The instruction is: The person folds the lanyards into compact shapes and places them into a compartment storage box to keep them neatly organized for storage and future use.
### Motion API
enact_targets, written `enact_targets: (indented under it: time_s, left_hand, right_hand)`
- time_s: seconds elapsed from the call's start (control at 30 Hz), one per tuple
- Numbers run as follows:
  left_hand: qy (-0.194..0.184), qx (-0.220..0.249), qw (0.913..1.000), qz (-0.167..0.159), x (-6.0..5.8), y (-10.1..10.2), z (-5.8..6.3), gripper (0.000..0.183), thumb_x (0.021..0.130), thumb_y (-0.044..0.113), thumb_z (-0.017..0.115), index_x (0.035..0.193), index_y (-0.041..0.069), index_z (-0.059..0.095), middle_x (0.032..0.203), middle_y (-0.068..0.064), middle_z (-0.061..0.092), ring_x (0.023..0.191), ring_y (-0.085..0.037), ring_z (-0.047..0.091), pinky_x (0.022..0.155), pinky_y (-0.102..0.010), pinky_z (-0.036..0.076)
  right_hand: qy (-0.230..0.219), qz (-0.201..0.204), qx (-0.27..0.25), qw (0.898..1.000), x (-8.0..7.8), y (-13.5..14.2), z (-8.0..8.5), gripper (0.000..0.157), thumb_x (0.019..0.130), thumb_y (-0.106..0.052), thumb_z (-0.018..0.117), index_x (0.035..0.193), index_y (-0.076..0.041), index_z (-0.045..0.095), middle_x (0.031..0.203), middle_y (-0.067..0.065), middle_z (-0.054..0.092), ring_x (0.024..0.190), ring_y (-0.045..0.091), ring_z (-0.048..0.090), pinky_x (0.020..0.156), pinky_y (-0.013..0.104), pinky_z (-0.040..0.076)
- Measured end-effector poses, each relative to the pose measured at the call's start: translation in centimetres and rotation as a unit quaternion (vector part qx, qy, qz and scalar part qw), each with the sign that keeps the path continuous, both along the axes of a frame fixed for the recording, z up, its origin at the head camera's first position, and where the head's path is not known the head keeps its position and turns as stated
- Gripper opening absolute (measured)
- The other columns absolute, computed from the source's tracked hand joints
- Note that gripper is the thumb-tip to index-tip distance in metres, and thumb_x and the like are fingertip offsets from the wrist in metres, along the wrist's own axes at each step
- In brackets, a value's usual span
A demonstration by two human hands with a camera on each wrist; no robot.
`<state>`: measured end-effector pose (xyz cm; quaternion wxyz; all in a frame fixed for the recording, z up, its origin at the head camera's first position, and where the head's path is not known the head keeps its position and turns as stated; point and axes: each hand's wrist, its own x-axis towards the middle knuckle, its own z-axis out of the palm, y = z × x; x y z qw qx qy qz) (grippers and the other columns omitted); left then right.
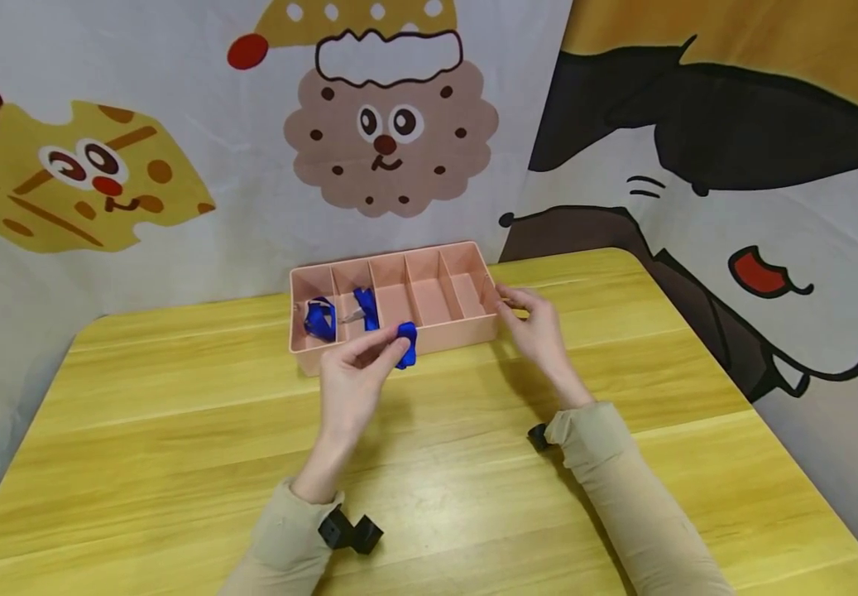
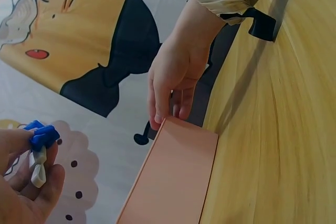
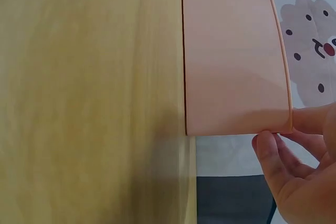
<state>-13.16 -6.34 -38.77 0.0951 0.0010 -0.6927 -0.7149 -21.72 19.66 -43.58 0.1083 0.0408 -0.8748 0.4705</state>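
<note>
A pink divided storage box [image 1: 458, 334] stands at the back of the table, its compartments in one row. My left hand [image 1: 350, 385] pinches a small blue ribbon-like bundle [image 1: 407, 346] between thumb and fingers, just in front of the box's front wall. The left wrist view shows a whitish folded end [image 2: 38, 169] below the blue part. My right hand [image 1: 536, 327] holds the box's right end at the rim, thumb against the end wall in the right wrist view. A blue ribbon piece [image 1: 319, 319] lies in the leftmost compartment, another blue piece [image 1: 366, 308] in the second.
The wooden table [image 1: 175, 439] reaches back to a printed cloth backdrop [image 1: 250, 165] with cartoon figures, close behind the box. Black wrist devices [image 1: 350, 531] sit at both sleeve cuffs.
</note>
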Motion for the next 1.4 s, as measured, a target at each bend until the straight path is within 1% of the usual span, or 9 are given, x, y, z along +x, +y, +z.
enact_targets:
  time_s: [0.17,0.33,0.43,0.53,0.7,0.83,1.0,1.2,1.4]
  left_hand:
    - [0.009,0.003,1.0,-0.002,-0.2,0.2,0.0,0.03,0.09,-0.006,0.077,0.119,-0.007,0.075,0.111,-0.027,0.078,0.081,0.004,0.071,0.076,-0.014,0.059]
    - [0.018,0.002,0.9998,0.0,-0.5,-0.5,-0.1,0.028,0.089,-0.008,0.077,0.117,-0.008,0.073,0.1,-0.008,0.081,0.083,0.002,0.072,0.077,-0.015,0.06]
    - [0.012,-0.044,0.9989,-0.008,-1.1,-1.6,-0.4,0.025,0.09,-0.005,0.077,0.115,-0.006,0.075,0.1,-0.012,0.081,0.081,0.004,0.07,0.075,-0.014,0.059]
    - [0.013,-0.123,0.992,-0.026,-2.3,-2.7,-0.4,0.024,0.093,0.0,0.077,0.117,-0.003,0.076,0.106,-0.023,0.078,0.082,0.005,0.068,0.074,-0.011,0.056]
    - [0.034,-0.257,0.9643,-0.053,-5.0,-4.3,1.1,0.026,0.097,0.01,0.076,0.122,0.002,0.075,0.11,-0.022,0.079,0.092,-0.018,0.075,0.076,-0.01,0.053]
    - [0.038,-0.325,0.9418,-0.076,-7.4,-5.2,2.5,0.027,0.099,0.012,0.073,0.124,0.003,0.072,0.113,-0.019,0.079,0.099,-0.033,0.075,0.083,-0.027,0.06]
    - [0.019,-0.386,0.9134,-0.126,-9.9,-5.6,3.9,0.021,0.101,0.013,0.071,0.121,0.005,0.072,0.117,-0.019,0.077,0.104,-0.034,0.076,0.09,-0.048,0.062]
    - [0.009,-0.444,0.8784,-0.176,-12.8,-4.8,5.0,0.02,0.101,0.012,0.07,0.119,0.006,0.072,0.117,-0.021,0.077,0.106,-0.037,0.074,0.093,-0.05,0.061]
    - [0.007,-0.483,0.8524,-0.2,-15.2,-3.4,4.5,0.016,0.098,0.009,0.072,0.113,0.004,0.074,0.114,-0.022,0.078,0.103,-0.037,0.073,0.088,-0.048,0.061]
  right_hand:
    - [0.002,-0.002,-0.004,1.0,0.0,0.4,-0.1,0.031,0.103,-0.005,0.066,0.133,0.003,0.07,0.131,0.028,0.07,0.116,0.042,0.071,0.099,0.046,0.061]
    - [0.001,-0.006,-0.01,1.0,0.0,0.2,-0.2,0.031,0.101,-0.003,0.067,0.131,0.005,0.07,0.129,0.029,0.071,0.114,0.044,0.071,0.103,0.054,0.058]
    - [0.001,-0.002,-0.015,1.0,-0.1,-0.3,-0.4,0.031,0.101,-0.003,0.066,0.131,0.006,0.07,0.129,0.03,0.071,0.115,0.044,0.071,0.104,0.055,0.057]
    - [0.001,0.0,-0.021,1.0,-0.1,-0.7,-0.5,0.031,0.102,-0.003,0.066,0.131,0.006,0.069,0.131,0.03,0.07,0.117,0.045,0.07,0.105,0.054,0.057]
    - [0.002,0.001,-0.025,1.0,-0.2,-0.9,-0.4,0.032,0.102,-0.004,0.066,0.132,0.005,0.069,0.131,0.029,0.07,0.118,0.044,0.071,0.105,0.053,0.058]
    - [0.005,0.003,-0.029,1.0,-0.3,-0.9,-0.2,0.032,0.102,-0.004,0.066,0.132,0.005,0.07,0.13,0.028,0.071,0.118,0.043,0.071,0.105,0.053,0.058]
    - [-0.002,0.002,-0.027,1.0,-0.3,-0.7,0.0,0.031,0.102,-0.005,0.066,0.131,0.004,0.07,0.131,0.028,0.07,0.119,0.043,0.071,0.106,0.053,0.058]
    - [-0.014,0.001,-0.022,1.0,-0.2,-0.2,0.2,0.031,0.102,-0.006,0.066,0.132,0.003,0.07,0.132,0.026,0.071,0.119,0.042,0.071,0.106,0.052,0.057]
    - [-0.01,-0.001,-0.017,1.0,0.1,0.3,0.4,0.03,0.101,-0.004,0.066,0.13,0.005,0.071,0.13,0.028,0.071,0.117,0.044,0.072,0.105,0.053,0.058]
